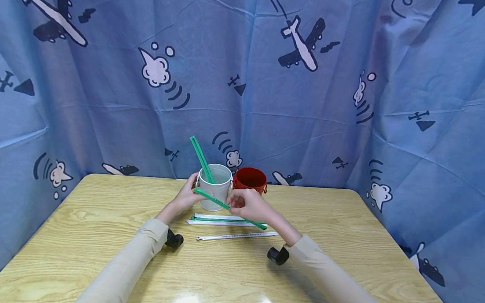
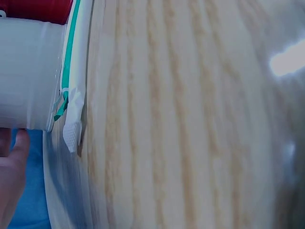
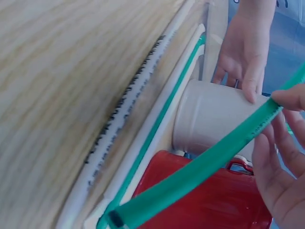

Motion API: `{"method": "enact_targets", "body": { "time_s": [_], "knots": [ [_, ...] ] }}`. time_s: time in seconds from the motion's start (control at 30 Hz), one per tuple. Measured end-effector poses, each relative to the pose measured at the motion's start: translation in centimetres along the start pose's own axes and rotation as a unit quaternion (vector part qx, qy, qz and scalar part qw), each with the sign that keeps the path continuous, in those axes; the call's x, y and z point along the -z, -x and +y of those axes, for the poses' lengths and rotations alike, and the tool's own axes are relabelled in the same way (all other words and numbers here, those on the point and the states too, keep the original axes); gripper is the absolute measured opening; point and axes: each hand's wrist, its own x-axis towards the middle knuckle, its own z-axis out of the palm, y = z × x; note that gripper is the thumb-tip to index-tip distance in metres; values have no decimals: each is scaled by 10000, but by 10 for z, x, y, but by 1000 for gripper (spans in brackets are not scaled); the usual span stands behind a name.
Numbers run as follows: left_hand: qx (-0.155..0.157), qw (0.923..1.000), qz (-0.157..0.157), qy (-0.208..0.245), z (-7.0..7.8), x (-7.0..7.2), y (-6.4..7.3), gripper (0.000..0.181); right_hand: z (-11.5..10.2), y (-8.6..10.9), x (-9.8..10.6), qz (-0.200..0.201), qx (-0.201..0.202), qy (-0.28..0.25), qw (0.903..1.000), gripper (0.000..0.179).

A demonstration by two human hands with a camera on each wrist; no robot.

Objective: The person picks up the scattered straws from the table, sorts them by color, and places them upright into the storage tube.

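Observation:
My right hand (image 1: 250,204) pinches a green wrapped straw (image 3: 190,167) between thumb and fingers, in front of the white bucket (image 1: 215,198). The straw slants down to the right in the head view. My left hand (image 1: 186,194) holds the white bucket at its left side, thumb toward the front; its other fingers are partly hidden. Inside that bucket, another green wrapped straw (image 1: 201,157) leans to the left, its top well above the rim. In the left wrist view, fingers (image 2: 19,148) of the left hand touch the bucket's wall.
A red bucket (image 1: 250,177) stands right beside the white one. In front of them lie white wrapped straws (image 1: 225,223) with a green one among them. Nearer on the wooden table (image 1: 109,227) lies a single white straw (image 1: 237,236) with dark print. A patterned curtain (image 1: 208,81) hangs behind.

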Motion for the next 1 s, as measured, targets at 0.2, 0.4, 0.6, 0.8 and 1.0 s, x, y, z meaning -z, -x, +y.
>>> {"method": "enact_targets", "body": {
  "time_s": [0.2, 0.4, 0.6, 0.8, 1.0],
  "knots": [
    [65, 9999, -64, 63, 1, 1, 0, 82, -2, -5, 4, 598, 283, -128, 9977, 16],
    [108, 9999, -53, -10, 1, 1, -1, 82, -5, -10, 7, 1207, 538, -251, 9909, 17],
    [121, 9999, -35, 7, 1, 2, -1, 82, -11, -14, 12, 1679, 799, -524, 9812, 15],
    [158, 9999, -6, -15, 2, 2, 1, 81, -13, -20, 17, 2324, 860, -632, 9667, 17],
    [150, 9999, -1, 15, 1, 1, 0, 81, -18, -25, 22, 2817, 823, -757, 9530, 18]
  ]
}}
